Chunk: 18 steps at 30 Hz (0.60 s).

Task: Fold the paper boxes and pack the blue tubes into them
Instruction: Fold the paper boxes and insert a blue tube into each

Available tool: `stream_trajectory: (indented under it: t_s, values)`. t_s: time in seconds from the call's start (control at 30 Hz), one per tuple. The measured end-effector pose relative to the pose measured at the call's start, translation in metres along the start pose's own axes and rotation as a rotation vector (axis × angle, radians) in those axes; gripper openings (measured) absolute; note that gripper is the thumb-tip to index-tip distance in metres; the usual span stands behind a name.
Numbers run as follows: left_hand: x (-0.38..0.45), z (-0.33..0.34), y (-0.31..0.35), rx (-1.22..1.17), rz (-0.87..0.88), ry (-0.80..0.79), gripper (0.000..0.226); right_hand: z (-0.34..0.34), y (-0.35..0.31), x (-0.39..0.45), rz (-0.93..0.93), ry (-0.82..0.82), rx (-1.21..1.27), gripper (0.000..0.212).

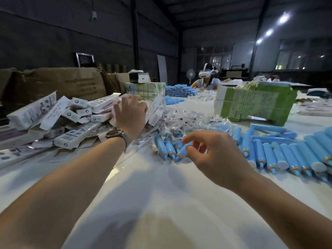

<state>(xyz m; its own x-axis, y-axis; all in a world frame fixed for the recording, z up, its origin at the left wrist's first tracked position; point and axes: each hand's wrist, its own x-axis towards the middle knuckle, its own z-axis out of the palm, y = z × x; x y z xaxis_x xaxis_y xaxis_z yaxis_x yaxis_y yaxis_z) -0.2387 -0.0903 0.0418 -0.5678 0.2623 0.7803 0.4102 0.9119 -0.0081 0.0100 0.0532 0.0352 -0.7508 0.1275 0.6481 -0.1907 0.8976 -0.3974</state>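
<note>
White table [152, 186] carries a heap of paper boxes [59, 115] at left, blue tubes [280, 151] at right. Left hand [130, 112] spread over boxes, seemingly selecting; right hand [213, 155], fingers loosely curled, holds nothing, hovering above one tube [181, 151].

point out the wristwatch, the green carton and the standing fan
wristwatch [113, 133], head view, on its dark face
green carton [255, 105], head view, on its front side
standing fan [190, 74], head view, on its round head

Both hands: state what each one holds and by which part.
Neither plainly holds anything. The left hand reaches open over the pile of paper boxes; the right hand hovers, fingers loosely curled, above a blue tube.
</note>
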Motion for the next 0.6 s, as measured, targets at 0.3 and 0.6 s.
stream_trajectory:
  t_s: [0.3,0.6]
  values:
    - [-0.038,-0.134,0.079,-0.914,-0.020,0.357,0.002,-0.015,0.013,0.007,0.034,0.110,0.029,0.041]
    - [-0.064,-0.155,0.109,-1.324,-0.331,0.183,0.014,-0.023,-0.001,0.001,-0.106,-0.007,0.107,0.076]
